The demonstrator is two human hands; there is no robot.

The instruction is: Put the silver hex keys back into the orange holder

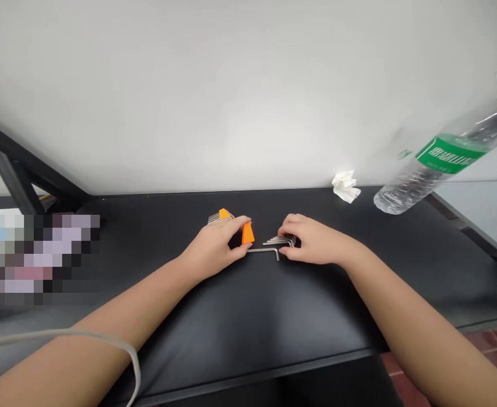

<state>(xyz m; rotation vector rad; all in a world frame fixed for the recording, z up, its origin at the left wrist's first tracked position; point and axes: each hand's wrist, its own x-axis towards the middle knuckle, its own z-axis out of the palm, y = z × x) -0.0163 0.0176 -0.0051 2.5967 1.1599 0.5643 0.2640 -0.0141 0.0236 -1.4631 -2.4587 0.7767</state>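
Observation:
My left hand (214,249) is closed on an orange hex key holder (248,232), thumb and fingertips gripping its near end. Thin metal keys stick out past its far side, partly hidden by the hand. One long L-shaped hex key (263,250) reaches from beneath the left thumb toward the right, its bent end near my right thumb. My right hand (312,240) is curled around several smaller hex keys (280,241), which lie side by side with their bends between the thumb and fingers. Whether they rest on the black table (248,316) cannot be made out.
A crumpled white tissue (345,186) lies at the table's back edge by the pale wall. Right of it stands a clear plastic bottle (409,181) with a green label. A pale cable (100,337) crosses my left forearm. The far left holds a blurred-out object (45,254).

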